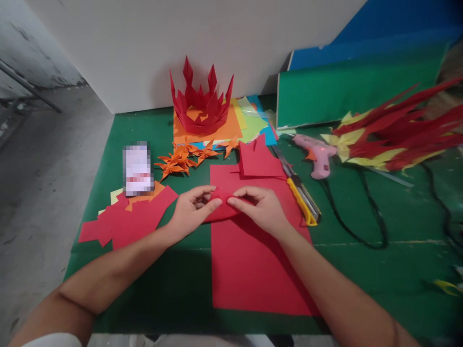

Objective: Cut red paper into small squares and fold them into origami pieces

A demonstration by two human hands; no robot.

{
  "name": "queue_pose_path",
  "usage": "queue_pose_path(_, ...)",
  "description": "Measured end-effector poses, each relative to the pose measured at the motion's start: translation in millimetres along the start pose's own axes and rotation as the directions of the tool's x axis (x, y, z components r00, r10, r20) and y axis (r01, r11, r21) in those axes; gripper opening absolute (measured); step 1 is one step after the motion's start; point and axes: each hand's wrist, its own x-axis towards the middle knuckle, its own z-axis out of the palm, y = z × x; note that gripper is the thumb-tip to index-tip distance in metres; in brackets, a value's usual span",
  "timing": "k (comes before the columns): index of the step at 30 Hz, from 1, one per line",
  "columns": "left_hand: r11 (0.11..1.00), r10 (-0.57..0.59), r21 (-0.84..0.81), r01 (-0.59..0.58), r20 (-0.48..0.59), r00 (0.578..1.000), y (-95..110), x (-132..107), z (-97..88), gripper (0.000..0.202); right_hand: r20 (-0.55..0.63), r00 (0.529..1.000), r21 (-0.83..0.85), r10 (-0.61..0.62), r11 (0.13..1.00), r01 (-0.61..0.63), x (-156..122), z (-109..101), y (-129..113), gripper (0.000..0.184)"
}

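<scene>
Both hands meet over a large red paper sheet (253, 270) lying on the green table cover (361, 270). My left hand (191, 209) and my right hand (262, 207) pinch a small folded piece of red paper (222, 205) between thumbs and fingers, holding it just above the sheet. The fingers of both hands are curled and pressed onto the fold. A folded red piece (258, 161) lies just beyond the hands.
A red paper crown (200, 103) stands on orange paper at the back. Orange folded shapes (181, 159), red squares (126, 221), a yellow box cutter (300, 193), a pink glue gun (318, 154) with black cord, and red-yellow paper spikes (398, 132) surround the work.
</scene>
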Motion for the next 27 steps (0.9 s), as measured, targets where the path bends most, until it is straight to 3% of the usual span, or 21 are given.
queue_pose_path(5, 0.999, 0.026, 0.031, -0.025, -0.033, 0.999, 4.6, 0.6, 0.9, 0.026, 0.059, 0.997, -0.039, -0.044, 0.998, 0.047, -1.6, 1.7, -1.9, 0.022)
queue_pose_path(15, 0.999, -0.053, 0.003, 0.053, -0.017, 0.998, 3.6, 1.7, 0.4, 0.028, 0.074, 0.997, -0.044, -0.038, 0.998, 0.042, -1.5, 1.2, -3.4, 0.023)
queue_pose_path(27, 0.999, -0.041, 0.003, 0.041, 0.011, 0.999, 3.1, 1.9, -1.6, 0.024, 0.077, 0.996, -0.057, -0.036, 0.998, 0.041, -2.0, 0.8, -4.3, 0.028)
